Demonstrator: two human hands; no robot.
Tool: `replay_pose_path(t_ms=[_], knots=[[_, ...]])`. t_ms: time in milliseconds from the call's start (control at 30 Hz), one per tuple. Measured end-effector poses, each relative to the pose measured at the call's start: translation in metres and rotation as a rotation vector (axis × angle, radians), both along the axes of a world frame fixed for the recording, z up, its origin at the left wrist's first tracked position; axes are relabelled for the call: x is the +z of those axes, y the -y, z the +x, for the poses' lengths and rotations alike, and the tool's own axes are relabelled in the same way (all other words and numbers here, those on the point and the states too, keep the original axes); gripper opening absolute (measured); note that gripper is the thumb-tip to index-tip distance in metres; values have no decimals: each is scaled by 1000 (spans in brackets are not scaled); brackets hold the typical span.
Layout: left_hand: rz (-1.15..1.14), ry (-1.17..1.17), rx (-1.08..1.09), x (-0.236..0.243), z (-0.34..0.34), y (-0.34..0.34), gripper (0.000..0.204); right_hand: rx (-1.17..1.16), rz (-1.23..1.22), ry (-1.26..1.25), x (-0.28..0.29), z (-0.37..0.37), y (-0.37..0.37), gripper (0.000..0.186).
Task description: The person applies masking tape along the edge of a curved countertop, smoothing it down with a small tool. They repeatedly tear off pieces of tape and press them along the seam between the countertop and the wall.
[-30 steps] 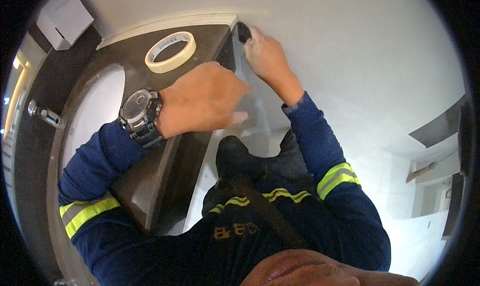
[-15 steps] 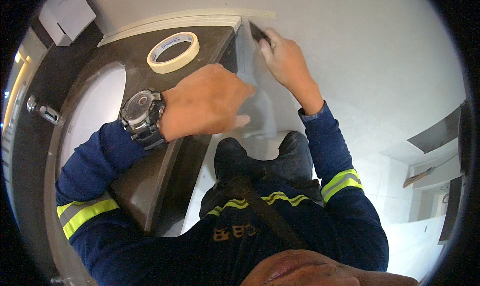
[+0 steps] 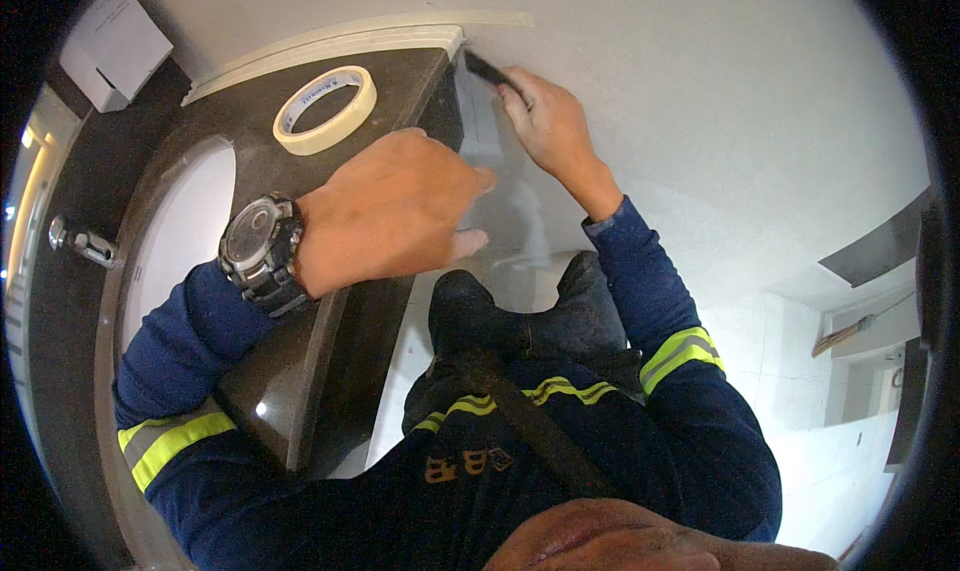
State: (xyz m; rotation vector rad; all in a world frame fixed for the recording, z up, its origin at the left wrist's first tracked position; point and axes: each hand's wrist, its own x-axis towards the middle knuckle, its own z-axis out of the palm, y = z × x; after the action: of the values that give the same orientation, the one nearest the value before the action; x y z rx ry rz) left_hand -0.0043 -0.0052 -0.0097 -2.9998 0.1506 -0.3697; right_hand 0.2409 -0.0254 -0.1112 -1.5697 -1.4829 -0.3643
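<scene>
Scraper (image 3: 487,68) in right hand (image 3: 550,123), lettered tape roll (image 3: 333,138)

Left hand (image 3: 390,211) has room rightward, tape roll (image 3: 336,138) beyond.

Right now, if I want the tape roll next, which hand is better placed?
Probably your left hand: it's nearer the tape roll, though its palm is hidden. Your right hand is farther away and holds a dark flat tool beside the counter.

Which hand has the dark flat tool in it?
The right hand, up against the pale wall, grips the dark flat tool. The left hand, with a black watch at its wrist, shows no such tool.
</scene>
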Motion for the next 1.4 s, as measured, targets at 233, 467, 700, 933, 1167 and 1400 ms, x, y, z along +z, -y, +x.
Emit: replay_pose_path(t_ms=[233,467,700,933,1167,1400], knots=[[-5,-141,78,8,5,6,44,106,213,-62,1,8,-11,25],[-9,-203,103,16,6,9,43,99,58,-148,-14,14,5,30],[14,-284,155,18,10,12,42,-23,-62,-47,4,2,3,31],[-2,-267,154,18,8,14,42,-95,-62,17,11,-21,-13,26],[-14,-274,154,20,8,16,43,-90,-66,-39,10,-24,-16,24],[-8,-260,161,17,11,15,43,-55,-118,-63,7,-14,-5,27]])
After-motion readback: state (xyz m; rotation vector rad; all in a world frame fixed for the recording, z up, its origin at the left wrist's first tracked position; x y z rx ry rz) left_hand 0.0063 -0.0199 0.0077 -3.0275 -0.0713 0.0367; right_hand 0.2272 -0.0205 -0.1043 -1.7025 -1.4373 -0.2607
